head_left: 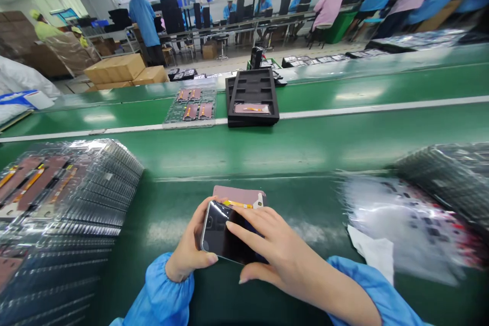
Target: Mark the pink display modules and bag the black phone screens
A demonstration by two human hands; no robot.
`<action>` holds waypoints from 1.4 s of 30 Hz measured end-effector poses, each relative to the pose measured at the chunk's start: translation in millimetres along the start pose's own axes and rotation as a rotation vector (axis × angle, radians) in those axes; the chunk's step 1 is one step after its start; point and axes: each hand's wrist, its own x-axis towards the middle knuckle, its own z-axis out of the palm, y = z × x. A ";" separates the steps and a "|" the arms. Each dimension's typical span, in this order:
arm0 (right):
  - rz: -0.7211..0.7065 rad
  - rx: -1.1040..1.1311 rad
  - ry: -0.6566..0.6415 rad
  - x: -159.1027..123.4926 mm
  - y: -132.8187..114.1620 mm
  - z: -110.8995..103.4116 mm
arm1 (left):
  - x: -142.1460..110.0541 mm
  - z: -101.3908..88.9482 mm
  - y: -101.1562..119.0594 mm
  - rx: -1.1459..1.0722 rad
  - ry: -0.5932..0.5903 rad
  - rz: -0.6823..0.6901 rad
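A smartphone (222, 234) with a glossy dark face and a pale rim is held slightly tilted between my hands. My left hand (191, 244) grips its left end, thumb on the near edge and fingers on the far side. Across its right part lies my right hand (273, 244), fingertips on the glossy face and thumb by the near edge; its grip hides the phone's right end. Just beyond the phone, a pinkish-brown screen panel (244, 195) with a yellow-orange flex cable lies on the green bench (305, 209), partly covered by my hands.
Stacked clear trays (118, 183) with screen panels stand at left, more trays (451, 168) at right. Near those lie a plastic bag (405, 214) and a white wipe (376, 254). Ahead are a black foam tray (254, 89) and a clear tray (173, 112) with several panels. People work beyond.
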 end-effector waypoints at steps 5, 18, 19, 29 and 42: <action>0.069 0.015 0.092 -1.0 0.3 9.4 | 0.1 1.1 -8.1 -0.176 0.089 -0.096; 0.621 1.232 -0.311 5.9 25.8 14.7 | 14.4 -17.5 10.3 -0.257 0.482 -0.121; 0.643 1.250 -0.284 6.5 25.3 16.3 | 14.2 -17.0 9.8 -0.250 0.475 -0.115; 0.689 1.149 0.109 6.3 33.8 19.0 | 8.7 1.9 4.4 0.157 0.165 -0.300; 0.664 1.105 0.148 5.5 29.7 19.0 | 4.3 15.9 5.1 0.390 0.249 -0.214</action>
